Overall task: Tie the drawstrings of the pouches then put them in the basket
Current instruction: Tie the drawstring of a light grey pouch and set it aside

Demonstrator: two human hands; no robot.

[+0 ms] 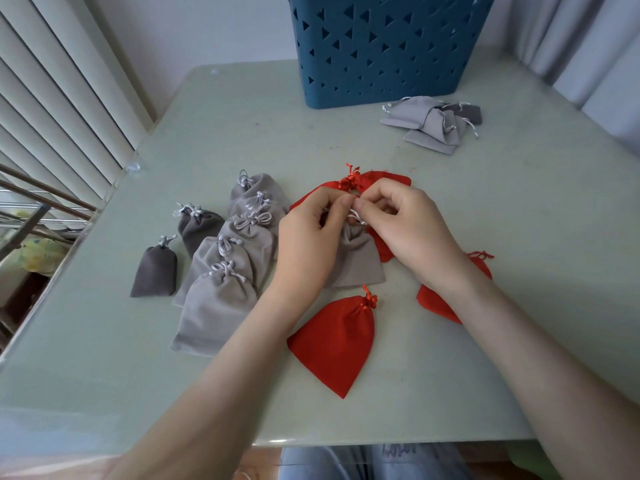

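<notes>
A pale green tabletop (pixel 415 393) carries everything. Well beyond the hands stands a tall blue basket (pixel 381 46) with triangular cut-outs; its inside is out of view, so whether it holds any pouches cannot be told. Left of the left hand lies a cluster of tied grey pouches (pixel 221 296), several light and two dark, each with a knotted cord at its neck. Around and under the hands lie red pouches (pixel 334 337), the visible necks knotted too. Beyond the right hand, just beside the basket, sits a small heap of flat grey pouches (pixel 433 123) with loose cords, seemingly awaiting tying. The left hand (pixel 308 244) and right hand (pixel 408 230) meet fingertip to fingertip over a light grey pouch (pixel 356 261), both pinching its white drawstring (pixel 356 216). The tying looks well over halfway done, while loading the basket seems largely ahead.
</notes>
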